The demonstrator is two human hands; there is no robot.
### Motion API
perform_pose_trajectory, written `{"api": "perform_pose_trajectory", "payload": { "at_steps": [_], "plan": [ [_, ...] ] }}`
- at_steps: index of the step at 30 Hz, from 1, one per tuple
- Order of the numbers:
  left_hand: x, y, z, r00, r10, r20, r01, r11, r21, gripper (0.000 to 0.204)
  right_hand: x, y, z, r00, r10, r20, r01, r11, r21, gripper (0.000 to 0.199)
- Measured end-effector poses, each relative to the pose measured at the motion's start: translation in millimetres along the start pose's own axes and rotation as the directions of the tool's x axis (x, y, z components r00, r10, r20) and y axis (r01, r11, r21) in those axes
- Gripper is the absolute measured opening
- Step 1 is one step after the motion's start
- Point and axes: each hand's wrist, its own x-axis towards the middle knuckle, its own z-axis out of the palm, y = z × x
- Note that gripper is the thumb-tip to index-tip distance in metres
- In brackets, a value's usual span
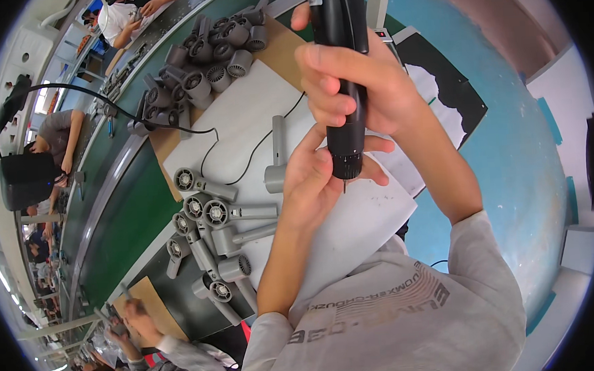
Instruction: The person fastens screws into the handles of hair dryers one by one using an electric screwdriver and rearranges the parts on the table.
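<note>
A black electric screwdriver (340, 29) stands almost upright in front of me, its thin bit pointing down. My right hand (382, 83) is closed around its body, fingers wrapped across the front. Lower down, my left hand (305, 178) is closed about the ribbed collar near the bit, thumb in front and fingertips showing behind. What lies under the bit is hard to make out. Just left of my left hand, a grey handheld fan (278, 143) lies on the white sheet (360, 229). More grey handheld fans (216, 213) with exposed round heads lie left of my forearm.
A heap of grey fans (201, 83) sits on cardboard at the far left. A thin black cable (255, 151) crosses the sheet. Beyond runs a green conveyor (121, 225). Co-workers sit along it; one person's blurred hands (136, 318) work at lower left.
</note>
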Motion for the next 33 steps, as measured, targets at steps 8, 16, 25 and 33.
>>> {"api": "perform_pose_trajectory", "payload": {
  "at_steps": [8,16,25,33],
  "plan": [
    [-7,5,11,0.999,0.004,0.036,-0.004,1.000,0.009,0.057,36,4,-28,0.569,-0.433,0.699,0.625,0.780,-0.027,0.030],
    [5,20,9,0.947,-0.316,-0.050,0.320,0.929,0.184,0.016,-6,-2,24,0.990,0.058,-0.131,-0.051,0.997,0.057,0.026],
    [4,7,20,0.895,-0.301,-0.328,0.373,0.910,0.183,0.027,-5,-7,40,0.940,0.064,-0.335,-0.111,0.986,-0.123,0.026],
    [5,-3,16,0.927,-0.057,-0.370,0.212,0.895,0.393,0.022,27,21,-3,0.892,-0.390,0.230,0.447,0.842,-0.303,0.025]
  ]
}}
